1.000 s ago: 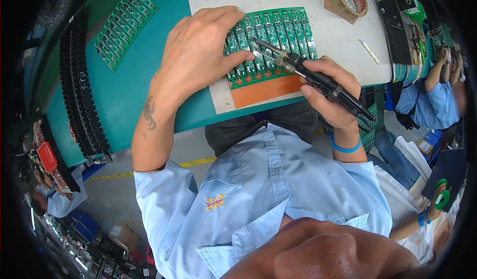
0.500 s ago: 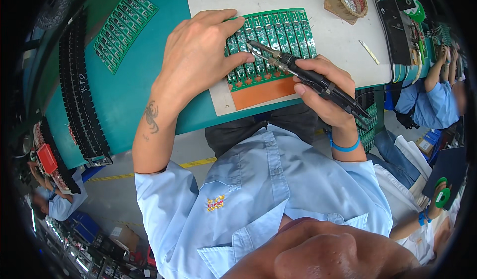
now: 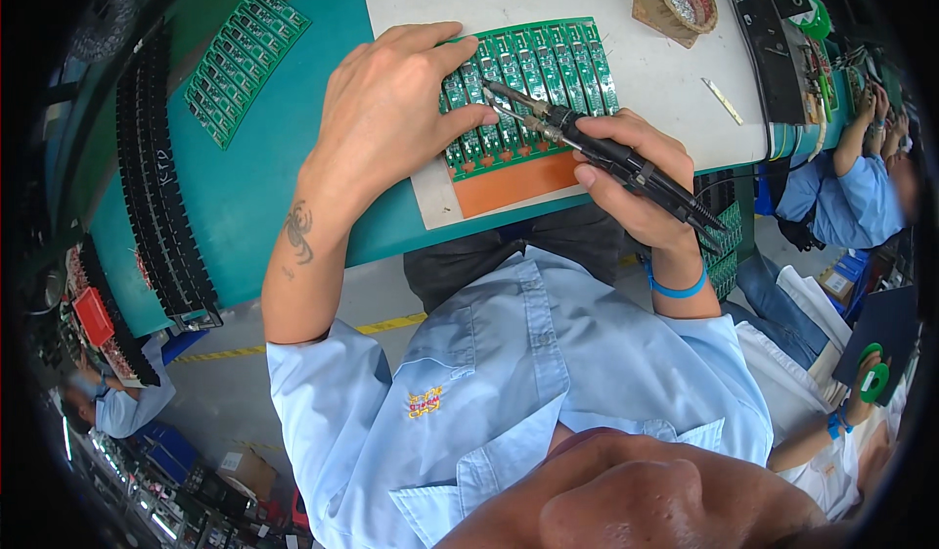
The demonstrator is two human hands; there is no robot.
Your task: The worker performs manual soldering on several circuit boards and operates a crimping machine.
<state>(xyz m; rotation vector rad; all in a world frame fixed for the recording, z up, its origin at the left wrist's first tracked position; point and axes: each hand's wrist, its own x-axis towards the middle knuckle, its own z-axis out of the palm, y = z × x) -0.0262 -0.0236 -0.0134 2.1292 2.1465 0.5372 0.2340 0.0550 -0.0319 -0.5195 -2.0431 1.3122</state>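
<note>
"Circuit panel (image 3: 540,68), upper centre of the frame: how will it handle?"

"Probably light, stiff, fragile; hold its outer edges. Left hand (image 3: 391,89) lies spread across its left end; right hand (image 3: 653,205) is closed around the two-pronged tool (image 3: 626,158)."
</note>
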